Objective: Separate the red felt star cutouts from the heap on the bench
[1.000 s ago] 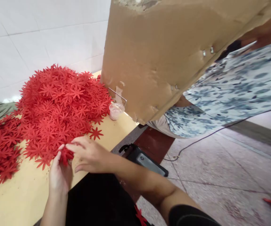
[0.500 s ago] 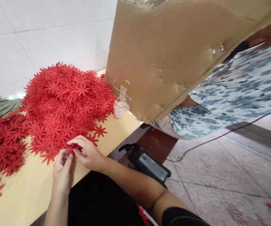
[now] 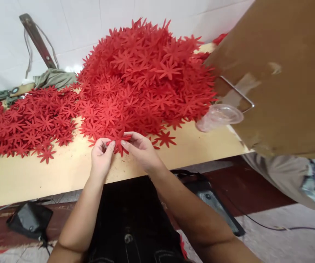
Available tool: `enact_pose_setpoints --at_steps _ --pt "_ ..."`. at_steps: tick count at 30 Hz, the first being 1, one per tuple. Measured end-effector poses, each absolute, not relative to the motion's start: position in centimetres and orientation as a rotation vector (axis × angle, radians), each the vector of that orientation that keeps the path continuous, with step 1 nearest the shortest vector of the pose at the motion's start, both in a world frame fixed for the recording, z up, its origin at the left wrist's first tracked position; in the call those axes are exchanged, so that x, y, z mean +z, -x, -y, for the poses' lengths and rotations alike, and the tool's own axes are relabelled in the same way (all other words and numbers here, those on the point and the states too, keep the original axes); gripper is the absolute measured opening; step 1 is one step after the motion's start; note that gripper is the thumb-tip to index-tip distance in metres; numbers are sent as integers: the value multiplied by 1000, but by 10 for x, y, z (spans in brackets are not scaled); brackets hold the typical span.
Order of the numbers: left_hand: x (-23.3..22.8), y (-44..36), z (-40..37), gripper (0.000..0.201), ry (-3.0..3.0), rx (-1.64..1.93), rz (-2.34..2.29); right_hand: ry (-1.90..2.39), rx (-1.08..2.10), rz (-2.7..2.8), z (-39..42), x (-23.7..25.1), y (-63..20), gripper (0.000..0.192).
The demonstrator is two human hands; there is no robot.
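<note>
Between both hands is a red flower-shaped cutout (image 3: pixel 120 141) with several narrow petals. My left hand (image 3: pixel 101 155) pinches its left petals, thumb on top. On the other side, my right hand (image 3: pixel 141 149) is closed on its right petals. The cutout is spread out just over the near part of the table (image 3: pixel 69 174). Right behind my hands rises a tall heap of similar red cutouts (image 3: pixel 143 84). A single red cutout (image 3: pixel 165 138) lies to the right of my right hand.
A lower pile of red cutouts (image 3: pixel 34 122) lies at the left. To the right stand a clear plastic cup (image 3: pixel 220 116), a bent metal rod (image 3: pixel 239 93) and a large cardboard sheet (image 3: pixel 286 80). Green cloth (image 3: pixel 54 78) lies by the wall. Below the table is a black pedal-like box (image 3: pixel 215 204).
The view has swung left and levelled, bringing the left pile fully into sight. The cutout, bunched between my fingers before, is now spread open between both hands.
</note>
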State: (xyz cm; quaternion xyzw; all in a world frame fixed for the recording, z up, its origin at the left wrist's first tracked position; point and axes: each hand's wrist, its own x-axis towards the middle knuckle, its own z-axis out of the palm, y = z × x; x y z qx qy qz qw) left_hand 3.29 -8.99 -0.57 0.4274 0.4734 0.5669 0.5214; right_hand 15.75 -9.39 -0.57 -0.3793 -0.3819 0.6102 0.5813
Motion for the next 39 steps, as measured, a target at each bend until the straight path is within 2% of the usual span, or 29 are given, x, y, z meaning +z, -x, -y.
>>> enact_pose_setpoints --at_steps 10,13,16,21,27,33,37,39 --pt "-6 -33 95 28 -1132 1321 -1149 1027 1255 969 88 -9 -151 37" --pt "-2 -30 97 37 -1109 1376 -1121 1086 1147 1050 88 -10 -152 40" --pt "4 -29 96 44 -1075 1282 -1038 1108 1111 1147 90 -8 -151 42" --pt "7 -33 92 33 -1068 1230 -1008 1010 1230 1174 90 -3 -150 39" --pt "4 -27 83 25 -879 1432 -1075 918 1487 1239 93 -4 -157 35" --pt "2 -17 78 27 -740 1494 -1088 1001 1375 1128 91 -10 -164 41" --pt "6 -20 86 45 -721 1382 -1088 1066 1244 1124 89 -8 -166 50" --pt "8 -25 92 47 -768 1290 -1056 1078 1207 1130 89 -6 -165 50"
